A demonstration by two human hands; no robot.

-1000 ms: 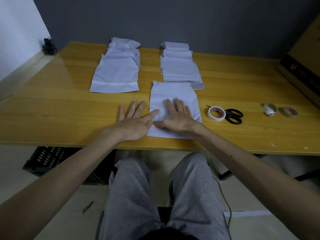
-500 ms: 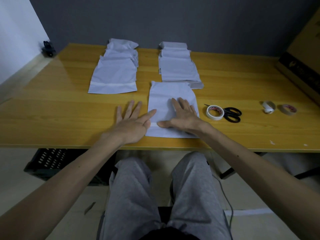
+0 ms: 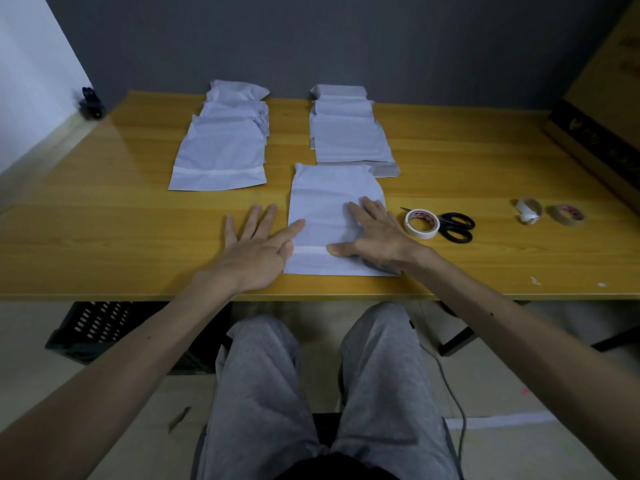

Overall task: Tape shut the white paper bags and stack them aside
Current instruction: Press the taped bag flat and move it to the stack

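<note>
A white paper bag (image 3: 325, 199) lies flat near the table's front edge, with a strip of white tape (image 3: 310, 250) across its near end. My right hand (image 3: 374, 233) presses flat on the bag's right half, thumb on the tape. My left hand (image 3: 258, 245) lies flat on the wood at the bag's left edge, its thumb reaching onto the paper. A white tape roll (image 3: 421, 223) sits just right of the bag. At the back left is a stack of taped bags (image 3: 221, 154); at the back middle is another stack of bags (image 3: 349, 133).
Black scissors (image 3: 455, 226) lie against the tape roll on the wooden table (image 3: 104, 216). Two smaller tape rolls (image 3: 529, 210) (image 3: 567, 214) sit further right. A cardboard box (image 3: 595, 112) stands at the far right, a small black object (image 3: 90, 102) at the back left corner.
My two hands have slid apart along the tape strip, the left moving left off most of the bag and the right moving right, uncovering the tape between them.
</note>
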